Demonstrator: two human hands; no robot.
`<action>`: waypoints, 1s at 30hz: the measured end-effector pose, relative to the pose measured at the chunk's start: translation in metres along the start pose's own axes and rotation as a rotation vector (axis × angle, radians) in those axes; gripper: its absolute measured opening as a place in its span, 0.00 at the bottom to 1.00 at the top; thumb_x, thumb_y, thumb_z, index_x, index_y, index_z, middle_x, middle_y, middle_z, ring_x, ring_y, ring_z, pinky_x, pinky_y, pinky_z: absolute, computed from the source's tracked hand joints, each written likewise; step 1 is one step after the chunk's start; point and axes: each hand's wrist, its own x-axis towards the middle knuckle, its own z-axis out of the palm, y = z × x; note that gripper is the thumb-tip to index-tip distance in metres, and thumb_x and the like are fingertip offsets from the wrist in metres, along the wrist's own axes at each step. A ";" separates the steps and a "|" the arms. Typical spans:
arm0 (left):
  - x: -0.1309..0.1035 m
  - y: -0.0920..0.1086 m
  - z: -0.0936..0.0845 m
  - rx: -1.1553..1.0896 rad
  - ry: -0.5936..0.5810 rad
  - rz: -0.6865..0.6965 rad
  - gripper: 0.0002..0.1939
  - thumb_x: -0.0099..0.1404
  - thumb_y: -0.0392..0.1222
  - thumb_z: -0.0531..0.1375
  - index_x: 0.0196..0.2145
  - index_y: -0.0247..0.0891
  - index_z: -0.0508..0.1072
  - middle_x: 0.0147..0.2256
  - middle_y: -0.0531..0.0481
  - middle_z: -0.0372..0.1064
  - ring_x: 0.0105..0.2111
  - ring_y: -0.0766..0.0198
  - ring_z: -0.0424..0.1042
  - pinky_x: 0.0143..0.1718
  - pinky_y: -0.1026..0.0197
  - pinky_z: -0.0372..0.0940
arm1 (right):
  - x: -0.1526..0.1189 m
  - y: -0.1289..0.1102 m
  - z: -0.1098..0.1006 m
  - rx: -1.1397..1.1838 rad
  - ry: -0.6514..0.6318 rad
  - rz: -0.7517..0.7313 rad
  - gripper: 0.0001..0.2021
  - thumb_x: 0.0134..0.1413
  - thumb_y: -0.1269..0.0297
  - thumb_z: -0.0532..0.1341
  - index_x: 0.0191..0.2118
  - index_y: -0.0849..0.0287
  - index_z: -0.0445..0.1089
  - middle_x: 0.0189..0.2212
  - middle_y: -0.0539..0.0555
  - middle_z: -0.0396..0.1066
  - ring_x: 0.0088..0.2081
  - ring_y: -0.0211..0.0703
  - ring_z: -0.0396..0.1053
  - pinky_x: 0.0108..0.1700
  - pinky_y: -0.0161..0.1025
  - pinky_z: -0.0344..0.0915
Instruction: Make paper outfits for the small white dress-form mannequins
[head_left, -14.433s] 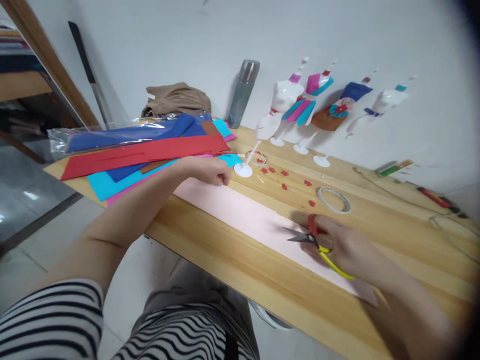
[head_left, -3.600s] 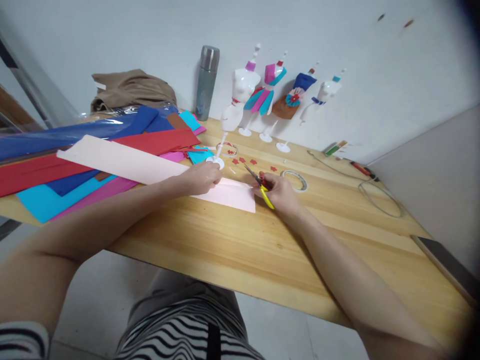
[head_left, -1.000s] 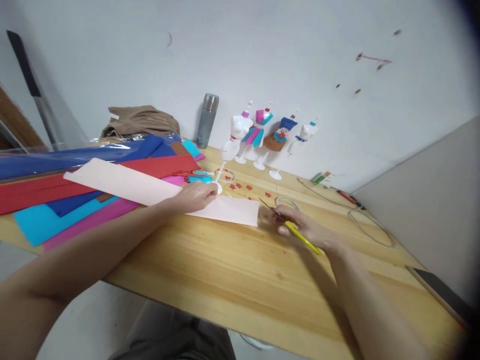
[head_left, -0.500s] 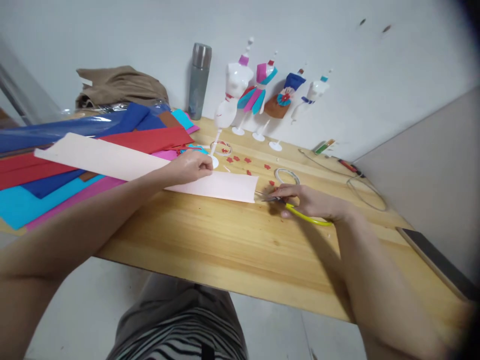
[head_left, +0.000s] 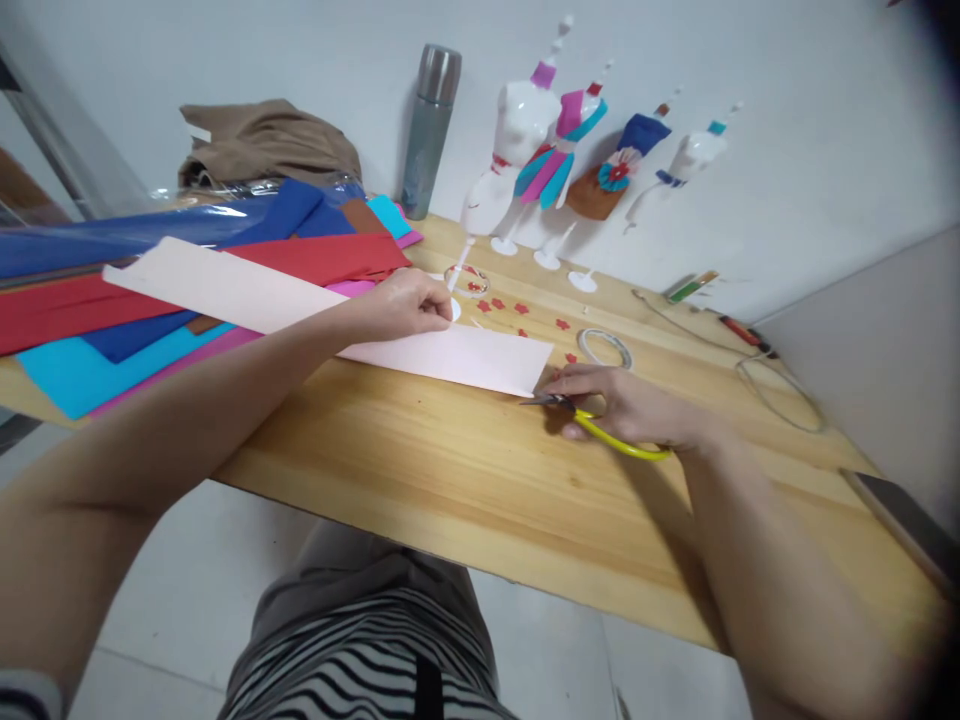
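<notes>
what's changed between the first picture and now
The pale pink sheet has shifted left, its left end now over the red strip. The scissors, still in the right hand, have moved to the sheet's right end. The left hand stays at the sheet; the mannequins stand unmoved.

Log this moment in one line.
left hand: on pale pink sheet | right hand: holds scissors | blades: at sheet's right end

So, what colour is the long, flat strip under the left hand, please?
The flat strip is pale pink in the head view.
</notes>
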 end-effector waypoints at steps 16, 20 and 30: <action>0.002 -0.004 -0.001 0.010 -0.004 -0.005 0.08 0.56 0.40 0.58 0.29 0.33 0.75 0.25 0.54 0.70 0.27 0.69 0.66 0.31 0.65 0.59 | 0.000 0.009 0.001 0.047 -0.100 -0.047 0.23 0.51 0.55 0.67 0.53 0.58 0.75 0.44 0.59 0.74 0.41 0.45 0.71 0.42 0.39 0.69; 0.003 -0.008 0.000 -0.003 -0.013 0.003 0.08 0.56 0.40 0.58 0.28 0.34 0.74 0.25 0.53 0.70 0.27 0.69 0.66 0.30 0.65 0.58 | 0.002 0.012 0.003 0.055 -0.091 -0.073 0.24 0.52 0.54 0.67 0.54 0.57 0.74 0.46 0.58 0.74 0.42 0.44 0.72 0.42 0.38 0.69; 0.002 -0.006 0.000 -0.020 -0.008 -0.019 0.09 0.55 0.41 0.58 0.28 0.34 0.74 0.25 0.52 0.70 0.28 0.68 0.67 0.29 0.66 0.59 | 0.003 0.013 0.005 0.112 -0.099 -0.036 0.24 0.51 0.57 0.68 0.55 0.56 0.73 0.53 0.58 0.72 0.51 0.49 0.71 0.52 0.41 0.67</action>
